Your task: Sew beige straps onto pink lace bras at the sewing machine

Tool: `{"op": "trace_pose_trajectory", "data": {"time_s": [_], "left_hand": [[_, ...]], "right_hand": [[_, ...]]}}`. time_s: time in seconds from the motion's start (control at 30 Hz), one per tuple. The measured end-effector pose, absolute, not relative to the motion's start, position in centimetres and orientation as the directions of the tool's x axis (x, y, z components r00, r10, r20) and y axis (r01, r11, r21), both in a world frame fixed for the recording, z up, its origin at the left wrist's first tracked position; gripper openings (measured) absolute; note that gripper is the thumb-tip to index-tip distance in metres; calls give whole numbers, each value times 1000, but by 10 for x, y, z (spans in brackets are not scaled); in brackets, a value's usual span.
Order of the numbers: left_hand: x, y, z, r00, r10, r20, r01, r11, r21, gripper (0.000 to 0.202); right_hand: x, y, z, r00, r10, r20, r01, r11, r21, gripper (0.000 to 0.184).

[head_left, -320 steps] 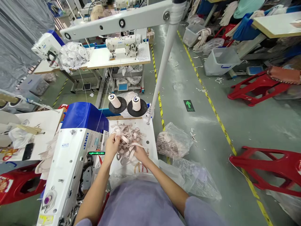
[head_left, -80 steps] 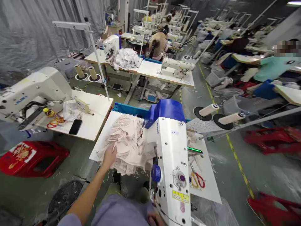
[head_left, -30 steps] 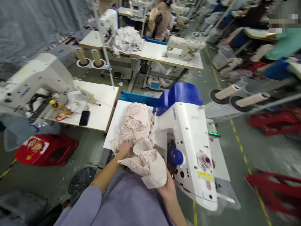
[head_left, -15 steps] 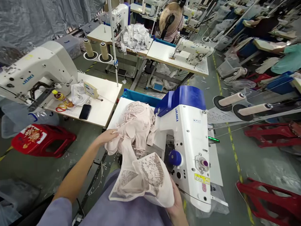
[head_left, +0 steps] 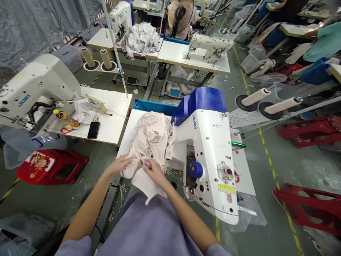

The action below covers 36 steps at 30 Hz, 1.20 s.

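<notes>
A pale pink lace bra (head_left: 145,182) hangs over the near edge of the white sewing table, in front of my body. At its left, my left hand (head_left: 121,164) is closed with the fingertips gripping the fabric. My right hand (head_left: 155,172) pinches the bra's upper edge a little to the right, close to the left fingertips. Just beyond both hands lies a heap of similar pale pink bras (head_left: 156,133), touching the held one. The white and blue sewing machine (head_left: 210,153) stands right of the heap.
On the left table are a phone (head_left: 93,130), orange-handled scissors (head_left: 66,128), a drink bottle (head_left: 65,117) and another sewing machine (head_left: 39,89). Red stools (head_left: 57,165) stand on the floor. Thread cones (head_left: 256,97) are mounted at right. Farther back, a fan (head_left: 179,16) stands among machines.
My right hand has moved up and left from the bra's lower right side to its upper edge beside my left hand. The spread lace cups have dropped from view, and the camera view has shifted.
</notes>
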<state>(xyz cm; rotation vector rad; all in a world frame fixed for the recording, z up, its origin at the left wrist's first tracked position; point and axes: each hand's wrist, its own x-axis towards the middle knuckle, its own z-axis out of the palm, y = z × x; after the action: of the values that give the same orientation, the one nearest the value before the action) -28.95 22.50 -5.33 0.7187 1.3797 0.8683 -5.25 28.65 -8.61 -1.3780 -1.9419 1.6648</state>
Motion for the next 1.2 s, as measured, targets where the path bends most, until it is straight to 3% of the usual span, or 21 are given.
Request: {"op": "trace_pose_trajectory", "data": {"time_s": [0.1,0.23,0.33,0.5,0.77,1.0,1.2], "left_hand": [[-281,216,-58,-24,848,-529,-213,512,832,58],[-282,199,-64,-57,831,-554,-355,502,789,65],[-295,185,-64,-96,818,-567,-426,481,766,62],[-306,175,-60,-88,799,-594,-476,490,730,56],[-291,183,-47,-12,787,-616,-391,564,728,51],[-293,184,-47,25,777,-630,-286,609,740,51],[-290,185,-41,11,805,-594,-172,586,792,49]], "right_hand": [[-89,297,-92,-603,721,-343,496,2,-868,56],[-105,299,-95,-674,685,-277,452,86,-888,20],[-99,296,-87,-696,685,-214,405,128,-905,32],[-89,289,-67,-705,697,-131,351,183,-918,29],[-93,287,-64,-651,746,-139,258,45,-965,26],[-81,305,-60,-863,485,-141,77,-149,-986,29],[-77,318,-66,-885,431,-178,115,-169,-979,33]]}}
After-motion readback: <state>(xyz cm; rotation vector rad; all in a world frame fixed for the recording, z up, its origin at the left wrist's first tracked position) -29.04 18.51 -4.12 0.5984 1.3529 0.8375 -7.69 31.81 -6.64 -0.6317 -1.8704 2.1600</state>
